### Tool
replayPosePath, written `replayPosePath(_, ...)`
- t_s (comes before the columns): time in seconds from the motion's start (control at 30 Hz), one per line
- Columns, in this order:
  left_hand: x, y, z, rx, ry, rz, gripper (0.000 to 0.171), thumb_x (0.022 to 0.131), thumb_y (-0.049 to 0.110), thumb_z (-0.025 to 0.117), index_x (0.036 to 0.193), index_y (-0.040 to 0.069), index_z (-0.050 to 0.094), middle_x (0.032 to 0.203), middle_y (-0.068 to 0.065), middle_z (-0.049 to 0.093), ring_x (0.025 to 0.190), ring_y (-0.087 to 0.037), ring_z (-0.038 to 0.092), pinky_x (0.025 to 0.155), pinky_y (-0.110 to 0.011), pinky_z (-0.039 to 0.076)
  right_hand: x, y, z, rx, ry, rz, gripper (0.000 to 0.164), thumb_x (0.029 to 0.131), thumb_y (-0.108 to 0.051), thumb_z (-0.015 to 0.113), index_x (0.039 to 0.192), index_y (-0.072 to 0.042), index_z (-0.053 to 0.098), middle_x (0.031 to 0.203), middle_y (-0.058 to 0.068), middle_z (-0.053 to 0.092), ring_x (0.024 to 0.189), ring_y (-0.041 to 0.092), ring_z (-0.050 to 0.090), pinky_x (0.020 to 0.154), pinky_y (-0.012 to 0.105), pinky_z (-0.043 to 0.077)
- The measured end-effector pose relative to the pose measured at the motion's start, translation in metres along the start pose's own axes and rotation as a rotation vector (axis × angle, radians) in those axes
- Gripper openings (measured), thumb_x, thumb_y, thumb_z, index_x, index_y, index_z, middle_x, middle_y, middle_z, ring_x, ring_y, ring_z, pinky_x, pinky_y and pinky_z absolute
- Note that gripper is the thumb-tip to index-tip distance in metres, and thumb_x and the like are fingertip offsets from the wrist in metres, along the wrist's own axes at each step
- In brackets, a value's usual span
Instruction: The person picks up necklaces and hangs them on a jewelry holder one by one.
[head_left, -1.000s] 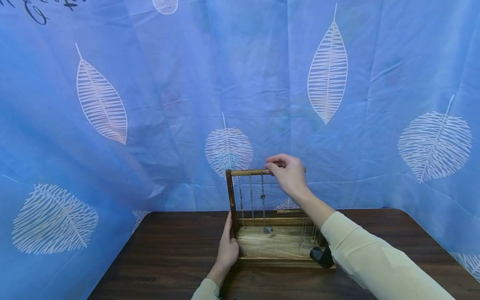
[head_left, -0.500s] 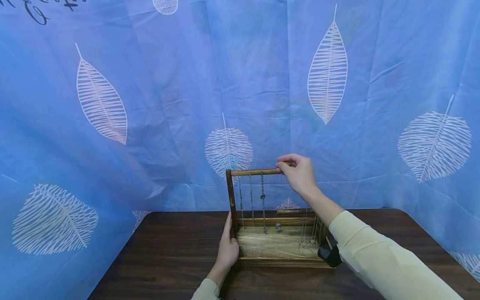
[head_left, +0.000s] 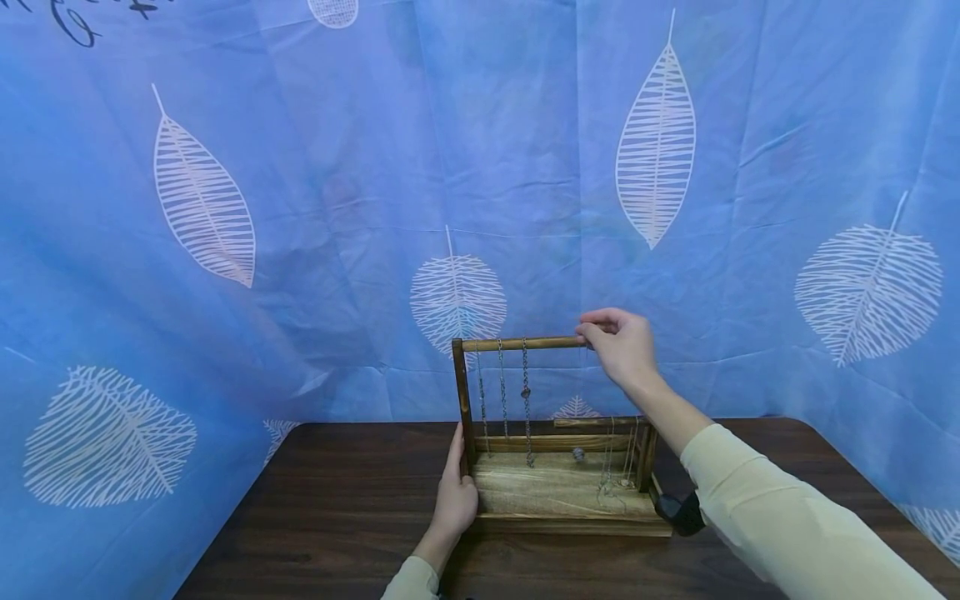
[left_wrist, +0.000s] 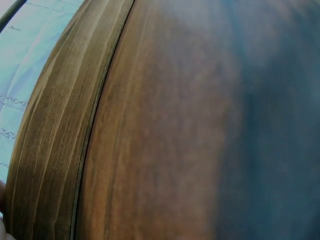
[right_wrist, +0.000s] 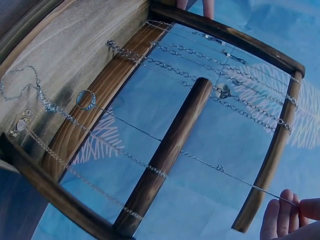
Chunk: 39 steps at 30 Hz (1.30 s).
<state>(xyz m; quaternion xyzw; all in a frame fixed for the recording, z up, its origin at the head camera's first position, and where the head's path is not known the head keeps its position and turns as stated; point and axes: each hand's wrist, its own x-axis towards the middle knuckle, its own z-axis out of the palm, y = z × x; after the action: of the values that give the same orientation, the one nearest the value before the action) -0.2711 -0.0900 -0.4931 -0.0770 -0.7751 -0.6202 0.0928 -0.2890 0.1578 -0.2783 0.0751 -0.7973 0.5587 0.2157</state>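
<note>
My left hand holds the left side of a wooden jewelry stand, fingers up along the post and thumb at the front. At the free right end of the upper rod, my right hand pinches a thin necklace. Its ring-shaped pendant hangs close over the stand's pale base. Several silver chain necklaces hang farther left on that rod. In the right wrist view, the pinched chain runs past the rod's end to my fingertips. Wood grain fills much of the left wrist view.
A shorter lower rod carries more fine necklaces at the stand's right. The stand sits on a dark wooden table. Behind it hangs a blue leaf-print cloth. A black device sits beneath the right sleeve.
My right hand has slid rightward along the upper rod to its end, and the pendant has moved right with it. The left hand and the stand stay put.
</note>
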Motion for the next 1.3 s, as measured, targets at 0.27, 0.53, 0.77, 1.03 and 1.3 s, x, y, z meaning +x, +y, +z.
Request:
replayPosePath(0.27, 0.000, 0.001, 0.001, -0.002, 0.000, -0.010, 0.094, 0.091, -0.021, 0.028, 0.163, 0.037, 0.010, 0.165, -0.019, 0.014, 0.145, -0.040, 0.024, 0.053, -0.035, 0.036, 0.002, 0.006, -0.014, -0.003, 0.021, 0.011, 0.026, 0.100, -0.010, 0.061, 0.120, 0.004, 0.068, 0.110, 0.023, 0.070, 0.096, 0.027, 0.070, 0.077, 0.020, 0.054)
replayPosePath(0.53, 0.000, 0.002, 0.000, 0.015, -0.005, 0.004, 0.092, 0.091, -0.021, 0.028, 0.163, 0.034, 0.009, 0.165, -0.019, 0.014, 0.145, -0.041, 0.027, 0.060, -0.038, 0.039, 0.003, 0.009, -0.027, -0.002, 0.050, 0.034, 0.028, 0.099, -0.011, 0.063, 0.121, 0.006, 0.068, 0.106, 0.018, 0.072, 0.088, 0.016, 0.071, 0.074, 0.019, 0.054)
replayPosePath(0.77, 0.000, 0.001, -0.001, 0.023, -0.012, 0.005, 0.092, 0.092, -0.020, 0.026, 0.163, 0.033, 0.007, 0.166, -0.019, 0.013, 0.103, -0.038, 0.059, 0.048, -0.032, 0.035, 0.003, 0.014, -0.033, -0.044, 0.071, 0.050, 0.030, 0.100, -0.013, 0.060, 0.123, 0.004, 0.068, 0.113, 0.025, 0.069, 0.098, 0.029, 0.070, 0.074, 0.019, 0.054)
replayPosePath(1.03, 0.002, 0.002, -0.002, 0.001, -0.030, -0.015, 0.091, 0.092, -0.020, 0.025, 0.163, 0.033, 0.006, 0.166, -0.020, 0.010, 0.045, -0.015, 0.035, 0.044, -0.029, 0.032, 0.004, 0.017, -0.038, -0.060, 0.068, 0.057, 0.030, 0.101, -0.014, 0.058, 0.124, 0.003, 0.067, 0.116, 0.025, 0.068, 0.098, 0.026, 0.070, 0.073, 0.018, 0.053)
replayPosePath(1.3, 0.003, 0.001, -0.002, 0.019, -0.018, -0.017, 0.094, 0.091, -0.021, 0.026, 0.162, 0.037, 0.007, 0.166, -0.019, 0.012, 0.062, -0.022, 0.055, 0.045, -0.031, 0.033, 0.004, 0.019, -0.037, -0.080, 0.046, 0.054, 0.031, 0.103, -0.013, 0.055, 0.127, 0.005, 0.065, 0.118, 0.025, 0.068, 0.102, 0.031, 0.068, 0.073, 0.018, 0.054)
